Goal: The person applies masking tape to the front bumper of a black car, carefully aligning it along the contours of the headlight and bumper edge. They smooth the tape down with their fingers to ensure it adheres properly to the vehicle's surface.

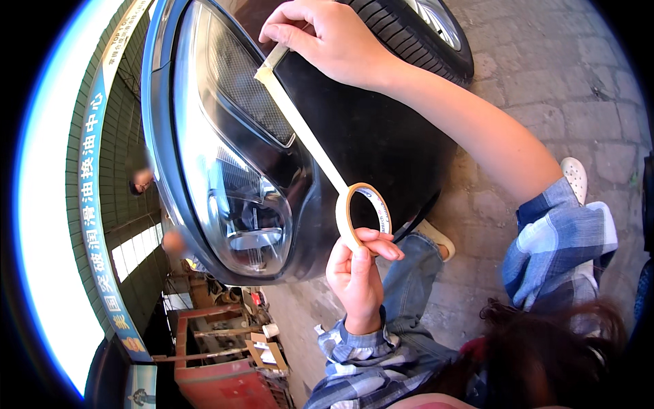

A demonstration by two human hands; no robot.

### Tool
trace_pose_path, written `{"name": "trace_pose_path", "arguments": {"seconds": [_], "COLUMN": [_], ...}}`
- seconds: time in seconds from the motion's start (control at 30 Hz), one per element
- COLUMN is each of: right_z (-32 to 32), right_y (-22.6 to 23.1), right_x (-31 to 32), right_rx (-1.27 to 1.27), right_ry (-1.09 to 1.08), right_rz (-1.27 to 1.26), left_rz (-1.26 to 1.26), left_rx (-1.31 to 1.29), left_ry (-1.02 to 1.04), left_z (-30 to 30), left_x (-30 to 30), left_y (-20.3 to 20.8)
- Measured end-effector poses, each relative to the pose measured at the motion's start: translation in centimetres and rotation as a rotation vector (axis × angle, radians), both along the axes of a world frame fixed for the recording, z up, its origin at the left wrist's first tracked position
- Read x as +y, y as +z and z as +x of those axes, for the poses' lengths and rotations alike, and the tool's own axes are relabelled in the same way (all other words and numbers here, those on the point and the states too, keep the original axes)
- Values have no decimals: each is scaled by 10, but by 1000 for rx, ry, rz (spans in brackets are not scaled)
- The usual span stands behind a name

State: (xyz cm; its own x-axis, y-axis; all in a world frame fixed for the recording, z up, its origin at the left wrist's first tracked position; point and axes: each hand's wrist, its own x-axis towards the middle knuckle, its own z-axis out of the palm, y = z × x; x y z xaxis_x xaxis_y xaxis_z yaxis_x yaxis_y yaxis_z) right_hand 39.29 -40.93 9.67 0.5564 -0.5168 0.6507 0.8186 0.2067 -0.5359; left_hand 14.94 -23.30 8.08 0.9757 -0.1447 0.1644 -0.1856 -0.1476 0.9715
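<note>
Paving [545, 123] spans the right. Left hand [357, 276] grips tape roll [343, 219]; right hand [334, 44] pinches its strip [304, 131], stretched toward upper left.

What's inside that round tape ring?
Inside the masking tape roll, dark print marks the core; through the hole shows the car's black bumper. The left hand hides part of the lower rim and whatever lies behind.

Grey paving blocks [565, 112] cover the ground on the right. On the left, a long blue banner with pale lettering [92, 184] runs beside green ribbed panels [76, 163] (the fisheye bends both). Lower down, an open cardboard box [266, 354] sits near a small white object [271, 330] and a red metal cabinet [225, 385].
</note>
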Motion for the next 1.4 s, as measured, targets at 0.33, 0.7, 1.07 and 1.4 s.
{"name": "trace_pose_path", "arguments": {"seconds": [0.33,0.7,1.07,1.4], "right_z": [-11,-39,-44,-54], "right_y": [-41,-27,-27,-26], "right_x": [3,-23,-18,-17], "right_rx": [-313,-196,-193,-105], "right_ry": [-431,-394,-427,-362], "right_rz": [-439,-633,-638,-677], "left_rz": [69,-67,-29,-63], "left_rx": [-177,168,325,340], "left_ry": [64,-126,-14,7], "left_z": [2,3,7,5], "left_x": [-4,15,10,5], "left_y": [8,29,42,44]}}
